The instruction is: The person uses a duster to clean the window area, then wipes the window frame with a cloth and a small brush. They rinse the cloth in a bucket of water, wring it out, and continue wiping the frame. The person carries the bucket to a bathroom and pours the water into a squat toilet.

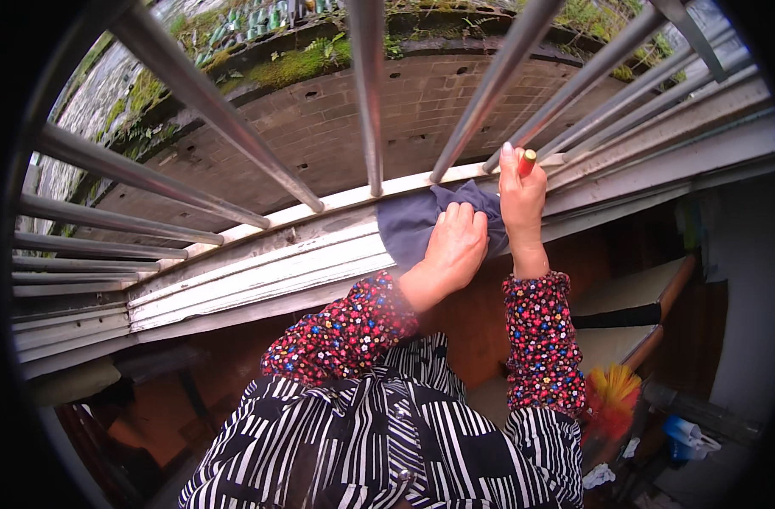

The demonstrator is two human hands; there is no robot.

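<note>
A dark blue-grey cloth point(400, 223) lies bunched over the white window track point(266, 267), reaching up to the sill edge beside the metal bars. My left hand point(457, 242) is closed on the cloth, its knuckles upward. Just to its right, my right hand point(521, 191) grips a slim tool by its red handle point(526, 163), whose greenish-yellow end sticks up above the fingers. The tool's other end is hidden by the hand and cloth. Both forearms wear flowered sleeve covers.
Metal bars point(373, 95) rise beyond the sill, with a brick wall point(413, 108) and mossy ledge outside. Below at right are shelf-like boards point(635, 286), yellow-and-red bristles point(610, 401) and a blue-and-white packet point(686, 439).
</note>
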